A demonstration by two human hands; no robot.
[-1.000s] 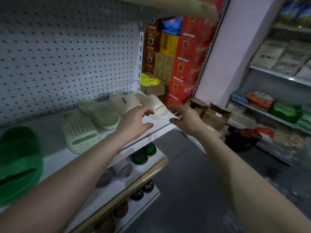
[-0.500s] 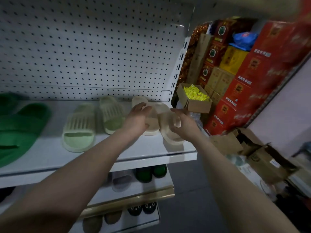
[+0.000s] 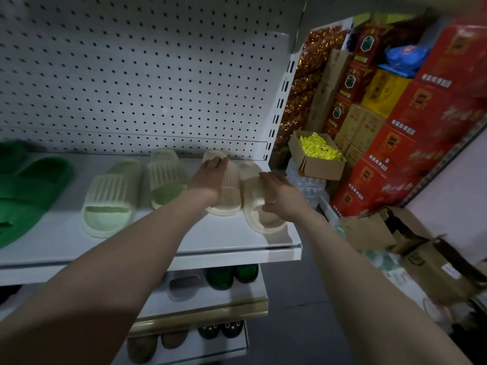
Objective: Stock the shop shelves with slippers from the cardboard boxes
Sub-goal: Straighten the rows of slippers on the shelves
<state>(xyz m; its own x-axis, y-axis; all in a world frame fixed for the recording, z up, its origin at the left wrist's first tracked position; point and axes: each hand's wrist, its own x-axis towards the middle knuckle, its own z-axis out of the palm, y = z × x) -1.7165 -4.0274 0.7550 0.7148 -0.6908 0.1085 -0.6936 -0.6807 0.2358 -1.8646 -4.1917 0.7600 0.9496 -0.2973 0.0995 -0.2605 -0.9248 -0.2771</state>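
Both hands lie flat, fingers straight: left hand (image 3: 212, 180) on the left cream slipper (image 3: 227, 204), right hand (image 3: 276, 197) on its mate (image 3: 259, 221), shelf's (image 3: 224, 239) right end, toes to the pegboard (image 3: 131, 75), mate's heel splayed rightward.

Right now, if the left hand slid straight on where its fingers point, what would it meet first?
Probably the pegboard, just beyond the slipper that the left hand lies on; depth is unclear.

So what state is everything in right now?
Left cream slipper: sole down on shelf, left hand flat on it.
Right cream slipper: sole down, right hand resting on it, fingers straight.
Pale green pair: on shelf, untouched.
Yellow-packet box: open.
Floor box: flaps open.
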